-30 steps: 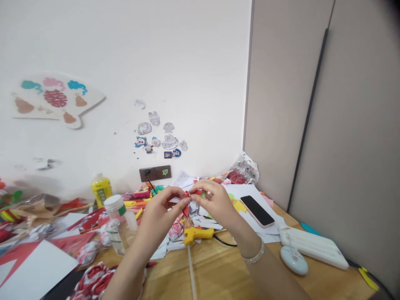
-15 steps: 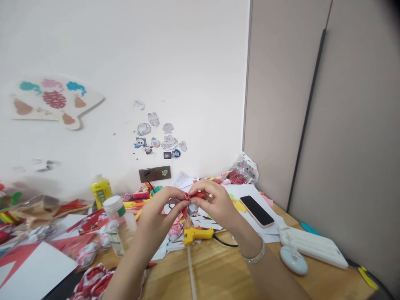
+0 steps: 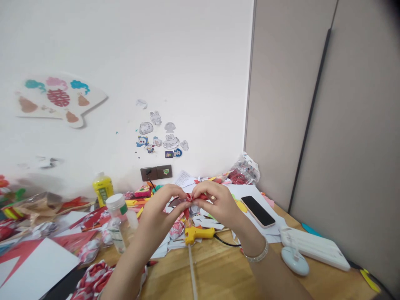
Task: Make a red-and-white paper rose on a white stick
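My left hand and my right hand meet above the middle of the table, thumbs and fingers pinched. Between their fingertips is a small piece of red paper, rolled or folded at its middle. One red end hangs below the left fingertips and another part lies behind the right fingers, partly hidden. Just under the hands a yellow hot glue gun lies on its side, a long clear glue stick running from it towards me. White paper strips lie behind it.
To the left stand a yellow bottle and a clear jar, among crumpled red-and-white paper and flat sheets. A phone lies on white paper at right, near a white power bank and a pale oval device.
The view has shifted slightly. The red paper has turned a little between my fingertips, and my right fingers sit closer over its rolled middle. Both hands keep their pinch.
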A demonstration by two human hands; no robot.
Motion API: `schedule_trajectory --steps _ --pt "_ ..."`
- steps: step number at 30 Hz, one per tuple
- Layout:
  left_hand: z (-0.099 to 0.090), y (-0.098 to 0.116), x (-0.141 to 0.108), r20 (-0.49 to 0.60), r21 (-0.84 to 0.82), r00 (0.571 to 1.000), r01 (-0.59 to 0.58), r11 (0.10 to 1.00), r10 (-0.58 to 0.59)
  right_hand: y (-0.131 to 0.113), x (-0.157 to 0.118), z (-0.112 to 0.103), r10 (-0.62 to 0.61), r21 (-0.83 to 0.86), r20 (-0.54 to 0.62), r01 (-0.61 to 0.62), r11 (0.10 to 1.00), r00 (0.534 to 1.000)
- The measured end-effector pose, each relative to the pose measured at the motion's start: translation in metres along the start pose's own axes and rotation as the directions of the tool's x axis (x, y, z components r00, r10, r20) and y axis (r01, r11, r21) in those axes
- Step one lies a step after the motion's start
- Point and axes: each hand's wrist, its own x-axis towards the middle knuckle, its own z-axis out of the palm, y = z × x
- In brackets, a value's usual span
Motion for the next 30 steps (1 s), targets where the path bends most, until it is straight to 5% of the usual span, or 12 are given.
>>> schedule_trajectory --steps 8,16,23,30 --pt "0.006 -0.007 0.000 0.257 -0.024 0.958 0.137 0.990 -0.126 0.002 -0.001 -0.011 0.226 -0.092 0.177 -0.213 0.973 0.958" --pt "0.014 -0.016 -0.001 0.263 -0.059 0.925 0.299 0.952 -0.274 0.015 0.001 -0.001 0.333 -0.087 0.112 -0.325 0.942 0.936" --pt "0.011 -0.030 -0.001 0.391 -0.078 0.852 0.407 0.910 -0.348 0.021 0.000 0.008 0.394 -0.091 0.076 -0.387 0.917 0.916" --pt "0.014 -0.028 -0.004 0.351 0.038 0.874 0.344 0.938 -0.334 0.024 -0.001 0.008 0.392 -0.153 0.203 -0.367 0.918 0.897"
